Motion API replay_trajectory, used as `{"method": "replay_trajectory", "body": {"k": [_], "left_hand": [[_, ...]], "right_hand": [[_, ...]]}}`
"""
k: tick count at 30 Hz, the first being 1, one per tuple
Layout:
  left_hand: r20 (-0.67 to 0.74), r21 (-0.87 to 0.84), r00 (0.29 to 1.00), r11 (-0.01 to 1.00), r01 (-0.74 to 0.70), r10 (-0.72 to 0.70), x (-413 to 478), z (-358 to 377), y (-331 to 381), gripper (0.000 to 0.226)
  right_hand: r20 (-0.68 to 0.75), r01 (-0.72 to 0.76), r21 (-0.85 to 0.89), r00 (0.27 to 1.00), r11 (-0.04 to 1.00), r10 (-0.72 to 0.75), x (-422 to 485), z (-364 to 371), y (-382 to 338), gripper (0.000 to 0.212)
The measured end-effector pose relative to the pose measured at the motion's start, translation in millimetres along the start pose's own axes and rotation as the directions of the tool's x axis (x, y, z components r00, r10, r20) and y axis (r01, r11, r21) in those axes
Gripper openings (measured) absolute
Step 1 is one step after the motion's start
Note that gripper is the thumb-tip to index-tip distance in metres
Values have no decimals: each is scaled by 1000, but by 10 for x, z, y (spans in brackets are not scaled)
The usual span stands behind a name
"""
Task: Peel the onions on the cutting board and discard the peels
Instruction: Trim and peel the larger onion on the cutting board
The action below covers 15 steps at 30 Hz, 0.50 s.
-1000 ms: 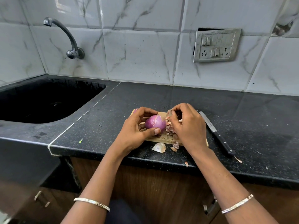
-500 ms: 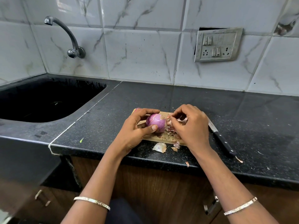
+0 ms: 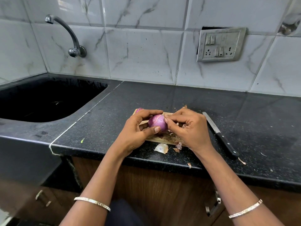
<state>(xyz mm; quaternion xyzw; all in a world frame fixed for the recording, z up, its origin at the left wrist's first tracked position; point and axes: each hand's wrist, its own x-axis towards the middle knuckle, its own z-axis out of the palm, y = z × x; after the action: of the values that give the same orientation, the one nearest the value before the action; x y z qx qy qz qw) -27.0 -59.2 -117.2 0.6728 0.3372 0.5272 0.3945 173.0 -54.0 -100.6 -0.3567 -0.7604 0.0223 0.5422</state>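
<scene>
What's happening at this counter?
A person is peeling a red onion over a cutting board. The left hand holds the onion, while the right hand pinches at the skin on its side. Loose peels lie on the board and the counter. A second onion peeks out at the board's far corner, and a knife lies untouched to the right.

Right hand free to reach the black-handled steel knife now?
Probably yes: the black-handled steel knife lies bare on the black counter beside the right hand, nothing between; it must leave the purple onion.
</scene>
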Motion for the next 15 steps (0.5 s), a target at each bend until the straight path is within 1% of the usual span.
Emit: {"method": "replay_trajectory", "body": {"k": [5,9,11,15], "left_hand": [[12,25,1000,1000,-9,9,-8,-1,16,49],[21,12,1000,1000,-1,1,-5,9,2,49],[20,7,1000,1000,4,-5,0,13,-4,49],[18,3,1000,1000,5,-5,0,16,-1,46]], "right_hand": [[-33,21,-65,999,998,-23,-11,5,-21,5],[-57,52,-251,996,967,-68,-8,32,-39,1],[-76,7,-306,997,952,-32,-4,49,-34,4],[-133,-130,-330,987,935,90,-1,39,-22,8]]}}
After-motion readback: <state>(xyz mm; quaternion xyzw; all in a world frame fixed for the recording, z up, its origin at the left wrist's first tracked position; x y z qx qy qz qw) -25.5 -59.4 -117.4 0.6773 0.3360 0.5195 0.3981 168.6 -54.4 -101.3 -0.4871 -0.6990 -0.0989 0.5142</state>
